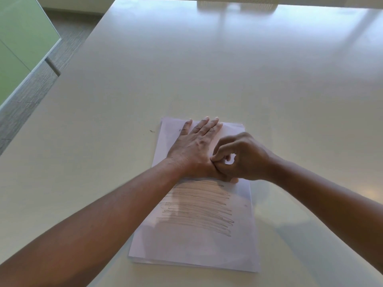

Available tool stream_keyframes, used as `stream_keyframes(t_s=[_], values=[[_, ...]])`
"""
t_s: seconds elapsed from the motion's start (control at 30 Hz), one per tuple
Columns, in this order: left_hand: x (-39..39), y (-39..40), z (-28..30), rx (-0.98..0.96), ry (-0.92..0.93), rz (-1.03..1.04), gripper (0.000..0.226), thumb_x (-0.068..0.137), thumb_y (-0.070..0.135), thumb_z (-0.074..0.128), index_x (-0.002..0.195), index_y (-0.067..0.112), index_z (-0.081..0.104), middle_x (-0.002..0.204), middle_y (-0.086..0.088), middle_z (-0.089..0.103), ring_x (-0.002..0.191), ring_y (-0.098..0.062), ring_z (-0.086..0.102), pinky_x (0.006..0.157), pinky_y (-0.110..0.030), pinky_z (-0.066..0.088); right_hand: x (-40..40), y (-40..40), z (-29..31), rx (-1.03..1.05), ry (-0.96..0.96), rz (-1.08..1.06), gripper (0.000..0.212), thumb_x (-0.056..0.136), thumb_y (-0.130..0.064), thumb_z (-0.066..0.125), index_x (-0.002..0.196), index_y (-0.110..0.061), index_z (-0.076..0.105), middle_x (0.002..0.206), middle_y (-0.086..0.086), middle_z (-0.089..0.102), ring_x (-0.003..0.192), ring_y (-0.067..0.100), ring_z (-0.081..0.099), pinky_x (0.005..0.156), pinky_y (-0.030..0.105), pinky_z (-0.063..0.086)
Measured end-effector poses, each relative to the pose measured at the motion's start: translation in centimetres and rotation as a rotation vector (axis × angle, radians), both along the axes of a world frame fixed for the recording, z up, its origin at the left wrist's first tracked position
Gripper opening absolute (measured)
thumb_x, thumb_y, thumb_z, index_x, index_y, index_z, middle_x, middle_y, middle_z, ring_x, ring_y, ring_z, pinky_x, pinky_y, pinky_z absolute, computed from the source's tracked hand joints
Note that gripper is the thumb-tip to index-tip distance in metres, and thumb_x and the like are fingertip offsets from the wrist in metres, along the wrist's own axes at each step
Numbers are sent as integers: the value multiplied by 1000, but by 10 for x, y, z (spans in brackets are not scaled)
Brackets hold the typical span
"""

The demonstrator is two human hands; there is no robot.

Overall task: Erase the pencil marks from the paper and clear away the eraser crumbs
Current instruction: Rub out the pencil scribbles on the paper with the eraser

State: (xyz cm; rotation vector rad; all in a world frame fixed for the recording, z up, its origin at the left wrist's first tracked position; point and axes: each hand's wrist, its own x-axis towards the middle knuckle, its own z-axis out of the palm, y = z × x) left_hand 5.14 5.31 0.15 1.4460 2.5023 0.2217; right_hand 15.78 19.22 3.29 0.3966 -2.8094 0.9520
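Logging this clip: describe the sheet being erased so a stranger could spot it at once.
On the pale table, at its near edge, lies a white paper, topmost of a thin stack. The left hand presses its far end flat. Grey pencil marks scribbled across its middle set it apart.

Left hand (195, 149) flat on paper (196, 243); right hand (240, 160) curled beside.

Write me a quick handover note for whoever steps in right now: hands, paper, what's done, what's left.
Left hand: flat, fingers straight, pressing down the upper part of the paper.
Right hand: fingers curled at the top edge of the pencil marks; what it pinches is hidden.
Done: upper part of the sheet looks clean.
Left: many scribbled lines remain; then sweep off any crumbs.
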Motion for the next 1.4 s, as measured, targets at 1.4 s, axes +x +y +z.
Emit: stream_keyframes(t_s=[1.4], values=[[1, -2, 4, 2, -29, -14, 146, 49, 108, 41, 165, 29, -3, 172, 10, -13, 155, -7, -21, 125, -47, -16, 7, 11, 6, 54, -1, -77, 10, 69, 1, 77, 70, -9, 76, 68, -1, 66, 55, 14, 58, 56, 28, 50]])
